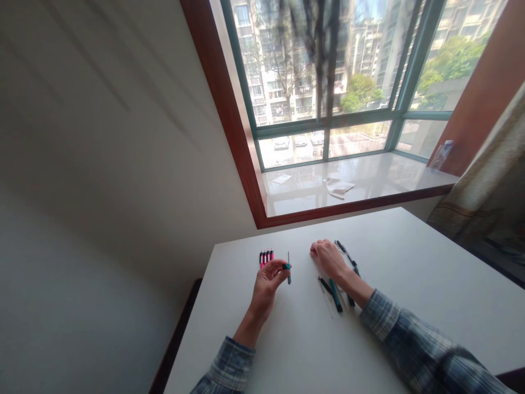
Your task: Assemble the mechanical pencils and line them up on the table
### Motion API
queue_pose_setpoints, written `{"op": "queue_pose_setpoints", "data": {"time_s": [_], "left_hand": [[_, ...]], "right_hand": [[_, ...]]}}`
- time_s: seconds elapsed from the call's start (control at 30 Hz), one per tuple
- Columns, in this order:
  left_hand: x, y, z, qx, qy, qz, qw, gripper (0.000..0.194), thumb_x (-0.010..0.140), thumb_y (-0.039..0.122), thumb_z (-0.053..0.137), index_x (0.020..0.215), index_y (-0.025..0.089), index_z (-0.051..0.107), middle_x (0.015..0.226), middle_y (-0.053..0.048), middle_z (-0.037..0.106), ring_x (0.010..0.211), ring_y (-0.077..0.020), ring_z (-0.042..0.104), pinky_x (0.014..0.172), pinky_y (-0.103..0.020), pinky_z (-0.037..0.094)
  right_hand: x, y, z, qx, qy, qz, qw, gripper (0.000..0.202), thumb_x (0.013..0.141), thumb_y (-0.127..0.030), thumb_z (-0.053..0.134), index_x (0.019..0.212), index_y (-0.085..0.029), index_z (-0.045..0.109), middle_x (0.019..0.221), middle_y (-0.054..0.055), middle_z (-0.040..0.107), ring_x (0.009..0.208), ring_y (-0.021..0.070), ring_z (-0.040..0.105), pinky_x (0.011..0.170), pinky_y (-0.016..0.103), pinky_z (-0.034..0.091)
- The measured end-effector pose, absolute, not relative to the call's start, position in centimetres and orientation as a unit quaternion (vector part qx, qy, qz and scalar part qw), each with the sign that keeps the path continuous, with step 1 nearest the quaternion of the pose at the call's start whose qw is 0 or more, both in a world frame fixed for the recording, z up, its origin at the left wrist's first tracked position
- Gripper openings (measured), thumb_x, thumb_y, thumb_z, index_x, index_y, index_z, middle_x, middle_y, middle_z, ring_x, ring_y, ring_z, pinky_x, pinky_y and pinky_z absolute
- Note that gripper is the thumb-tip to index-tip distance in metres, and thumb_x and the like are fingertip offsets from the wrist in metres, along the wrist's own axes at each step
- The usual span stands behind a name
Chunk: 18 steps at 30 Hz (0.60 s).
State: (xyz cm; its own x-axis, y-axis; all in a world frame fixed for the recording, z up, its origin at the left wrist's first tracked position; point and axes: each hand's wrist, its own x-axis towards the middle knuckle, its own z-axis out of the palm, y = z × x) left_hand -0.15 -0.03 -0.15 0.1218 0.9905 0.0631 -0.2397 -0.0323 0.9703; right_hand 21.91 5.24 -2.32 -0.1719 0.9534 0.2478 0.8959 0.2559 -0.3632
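My left hand pinches a partly assembled pen between thumb and fingertips. It is held upright, with a dark and teal lower part and a thin rod sticking up from it. My right hand rests low over the tabletop with its fingers curled together; whatever they may hold is hidden. Under and beside the right wrist lie loose pen parts: a teal barrel, a thin refill and several black pieces. A black and grey pen part lies just right of that hand.
Several pink-and-black pens stand in a row behind my left hand. The white table meets the wall near a window with a wooden frame. On the sill are a crumpled tissue and a clear bottle. A curtain hangs at right.
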Motion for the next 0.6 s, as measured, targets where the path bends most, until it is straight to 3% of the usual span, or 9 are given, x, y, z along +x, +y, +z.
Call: {"op": "queue_pose_setpoints", "data": {"time_s": [0.13,0.27,0.43,0.6], "left_hand": [[-0.3,0.1,-0.3,0.490,0.402,0.525,0.568,0.026,0.072,0.030,0.087,0.091,0.018,0.075,0.091,-0.005,0.073,0.089,-0.0182,0.065,0.080,-0.027,0.051],[-0.3,0.1,-0.4,0.496,0.418,0.513,0.561,0.027,0.070,0.031,0.088,0.091,0.018,0.076,0.091,-0.005,0.074,0.088,-0.0178,0.066,0.082,-0.027,0.052],[-0.2,0.0,-0.6,0.494,0.442,0.491,0.565,0.031,0.069,0.033,0.089,0.093,0.016,0.079,0.091,-0.008,0.077,0.086,-0.0193,0.069,0.083,-0.029,0.054],[-0.2,-0.1,-0.9,0.500,0.452,0.474,0.566,0.032,0.067,0.033,0.090,0.092,0.016,0.080,0.093,-0.009,0.079,0.085,-0.0210,0.071,0.083,-0.030,0.055]], "right_hand": [[21.9,4.8,-2.0,-0.587,-0.767,0.080,0.247,0.019,0.098,-0.017,0.052,0.091,-0.017,0.070,0.091,0.009,0.073,0.091,0.0215,0.063,0.082,0.029,0.046],[22.2,4.8,-1.8,-0.553,-0.712,0.192,0.388,0.022,0.098,-0.027,0.054,0.109,-0.020,0.071,0.095,0.006,0.075,0.087,0.0200,0.067,0.084,0.032,0.049],[22.8,5.0,-1.2,-0.461,-0.596,0.425,0.502,0.031,0.088,-0.046,0.068,0.099,-0.018,0.075,0.095,0.008,0.077,0.088,0.0216,0.069,0.083,0.035,0.053],[22.5,4.2,0.0,-0.397,-0.496,0.536,0.556,0.039,0.076,-0.049,0.080,0.097,-0.018,0.073,0.096,0.008,0.074,0.087,0.0198,0.066,0.078,0.032,0.052]]}}
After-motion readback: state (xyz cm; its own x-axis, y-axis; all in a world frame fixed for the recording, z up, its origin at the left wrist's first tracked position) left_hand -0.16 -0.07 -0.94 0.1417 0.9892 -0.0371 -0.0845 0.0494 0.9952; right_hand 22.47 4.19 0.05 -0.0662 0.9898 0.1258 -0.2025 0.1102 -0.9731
